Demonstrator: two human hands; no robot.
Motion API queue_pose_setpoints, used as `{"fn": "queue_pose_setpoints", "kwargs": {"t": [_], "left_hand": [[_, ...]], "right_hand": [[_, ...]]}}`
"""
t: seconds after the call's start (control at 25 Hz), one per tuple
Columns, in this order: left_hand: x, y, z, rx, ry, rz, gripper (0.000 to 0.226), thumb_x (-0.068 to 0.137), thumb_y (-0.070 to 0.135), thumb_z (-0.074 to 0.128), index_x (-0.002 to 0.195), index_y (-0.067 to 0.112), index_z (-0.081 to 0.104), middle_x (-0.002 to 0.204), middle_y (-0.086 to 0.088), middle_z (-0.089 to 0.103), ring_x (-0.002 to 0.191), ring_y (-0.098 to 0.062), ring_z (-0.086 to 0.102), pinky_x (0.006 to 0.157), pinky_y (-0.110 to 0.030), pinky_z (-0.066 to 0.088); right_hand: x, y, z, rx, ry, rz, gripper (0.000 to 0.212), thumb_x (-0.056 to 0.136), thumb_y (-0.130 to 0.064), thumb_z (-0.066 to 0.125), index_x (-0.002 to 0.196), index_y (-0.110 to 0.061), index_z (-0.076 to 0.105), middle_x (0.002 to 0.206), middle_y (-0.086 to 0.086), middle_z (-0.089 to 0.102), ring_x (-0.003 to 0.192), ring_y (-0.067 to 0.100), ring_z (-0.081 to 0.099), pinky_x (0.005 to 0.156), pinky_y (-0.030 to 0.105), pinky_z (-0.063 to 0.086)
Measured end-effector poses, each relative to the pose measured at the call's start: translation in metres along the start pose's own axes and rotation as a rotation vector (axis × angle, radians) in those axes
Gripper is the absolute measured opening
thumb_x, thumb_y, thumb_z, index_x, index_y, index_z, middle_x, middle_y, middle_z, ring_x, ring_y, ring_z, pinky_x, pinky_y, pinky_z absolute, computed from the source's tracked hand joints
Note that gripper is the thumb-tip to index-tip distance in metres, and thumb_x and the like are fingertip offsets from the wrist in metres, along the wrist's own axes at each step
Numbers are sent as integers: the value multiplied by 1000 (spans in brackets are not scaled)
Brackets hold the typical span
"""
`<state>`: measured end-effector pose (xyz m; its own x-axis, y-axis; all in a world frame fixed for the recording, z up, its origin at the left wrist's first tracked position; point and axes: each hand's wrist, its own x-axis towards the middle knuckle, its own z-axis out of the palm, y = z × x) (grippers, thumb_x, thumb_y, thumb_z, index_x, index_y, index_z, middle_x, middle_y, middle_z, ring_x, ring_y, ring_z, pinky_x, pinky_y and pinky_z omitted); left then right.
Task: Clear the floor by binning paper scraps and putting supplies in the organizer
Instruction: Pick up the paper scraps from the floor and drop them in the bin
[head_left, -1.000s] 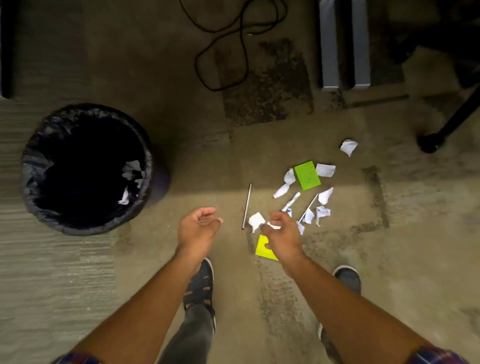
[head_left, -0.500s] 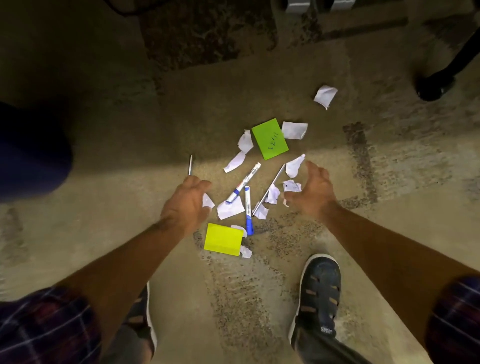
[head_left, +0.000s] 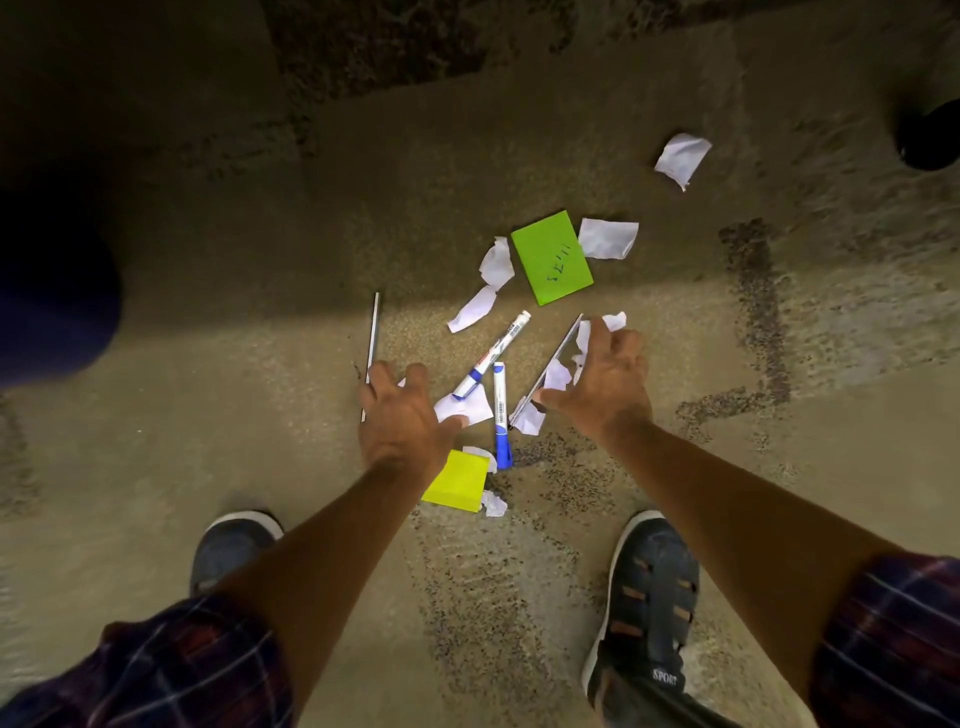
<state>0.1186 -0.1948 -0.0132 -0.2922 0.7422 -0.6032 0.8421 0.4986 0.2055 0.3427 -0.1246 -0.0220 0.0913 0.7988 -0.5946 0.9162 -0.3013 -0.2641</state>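
Several torn white paper scraps lie on the carpet, among them a scrap far right (head_left: 680, 153), another (head_left: 608, 236) beside a green sticky-note pad (head_left: 550, 257), and one (head_left: 472, 309) left of the markers. Two blue-and-white markers (head_left: 493, 353) (head_left: 500, 410) lie in the middle. A yellow sticky-note pad (head_left: 457, 480) sits below them. My left hand (head_left: 405, 415) is spread, thumb touching a scrap (head_left: 465, 408). My right hand (head_left: 602, 384) is clawed down over small scraps (head_left: 558, 374) beside a thin grey stick (head_left: 563, 345).
A second thin grey stick (head_left: 374, 332) lies by my left fingers. The dark bin (head_left: 52, 291) shows at the left edge. A black chair foot (head_left: 930, 135) stands top right. My shoes (head_left: 234, 545) (head_left: 649, 587) flank the pile. No organizer is in view.
The view has dropped closer to the pile and the bin slid to the left edge. My left hand came onto a scrap; my right hand moved right and then down over the small scraps.
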Motion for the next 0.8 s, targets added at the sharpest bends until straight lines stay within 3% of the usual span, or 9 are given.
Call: {"fn": "queue_pose_setpoints", "kwargs": {"t": [0.16, 0.32, 0.4, 0.52, 0.6, 0.68, 0.8], "left_hand": [[-1, 13, 12, -90, 19, -50, 63, 68, 49, 89, 118, 21, 63, 137, -17, 44, 127, -38, 44, 103, -43, 44], [-7, 17, 27, -62, 27, -50, 44, 72, 37, 90, 107, 22, 68, 133, -13, 44, 123, -34, 45, 100, -40, 45], [-9, 15, 32, -70, 12, -33, 30, 77, 27, 88, 101, 19, 71, 130, -12, 44, 119, -33, 45, 96, -39, 47], [-9, 14, 33, -119, -33, 15, 15, 83, 17, 80, 96, 13, 73, 123, -14, 51, 113, -32, 52, 97, -39, 48], [-7, 12, 29, -163, -54, 33, 8, 85, 12, 75, 91, 10, 71, 115, -17, 58, 105, -34, 57, 97, -40, 50], [-6, 10, 23, -226, -32, 14, 6, 83, 9, 74, 82, 12, 68, 101, -16, 61, 94, -33, 58, 88, -37, 51], [-8, 4, 16, -374, 47, 19, 12, 78, -1, 76, 75, 7, 68, 73, 8, 47, 78, -24, 55, 83, -34, 44]], "right_hand": [[-18, -12, 13, 43, 3, -4, 83, 70, -35, 90, 136, -18, 43, 135, 15, 38, 119, 36, 50, 92, 46, 58], [-33, -17, 27, 76, -28, -7, 58, 80, -24, 82, 128, -17, 50, 131, 15, 42, 113, 35, 56, 94, 45, 57], [-36, -18, 33, 97, -36, -15, 46, 84, -18, 78, 123, -16, 54, 127, 15, 44, 106, 33, 59, 94, 38, 55], [-39, -17, 37, 155, -32, -6, 31, 90, -9, 68, 118, -16, 59, 123, 15, 47, 88, 23, 53, 80, 23, 43], [-42, -14, 37, 226, -36, 4, 28, 91, -7, 62, 118, -16, 61, 122, 13, 47, 86, 18, 50, 80, 25, 46], [-49, -10, 37, 245, -45, -32, 31, 89, -10, 66, 119, -15, 61, 123, 11, 45, 91, 20, 54, 88, 32, 54], [-62, -4, 45, 223, -56, -66, 44, 84, -17, 76, 124, -16, 58, 123, 7, 42, 96, 21, 56, 88, 27, 50]]}}
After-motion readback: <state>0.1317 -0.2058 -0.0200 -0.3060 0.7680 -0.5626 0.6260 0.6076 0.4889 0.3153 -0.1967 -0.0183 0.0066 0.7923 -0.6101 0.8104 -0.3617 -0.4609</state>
